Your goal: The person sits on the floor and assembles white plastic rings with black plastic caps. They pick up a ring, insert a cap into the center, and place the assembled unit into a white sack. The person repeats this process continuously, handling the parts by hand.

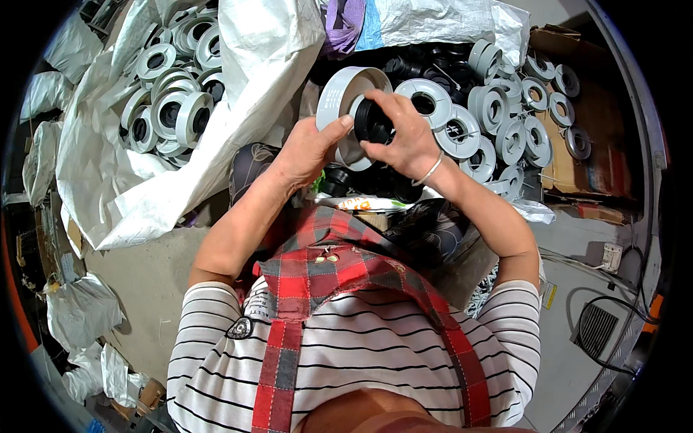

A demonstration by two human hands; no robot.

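Observation:
My left hand grips a light grey plastic ring by its near side, thumb on the rim. The ring is tilted, so its broad outer wall shows on the left. My right hand pinches a black ribbed plastic insert between thumb and fingers. That insert is at the grey ring's opening; how far it sits inside cannot be seen. Below my hands lie more black inserts. Just right of my right hand is a pile of grey flanged rings.
At the left, a large white woven sack holds several grey rings with black centres. Another white sack lies at the back. An opened cardboard box stands at the right, near a black cable on the floor.

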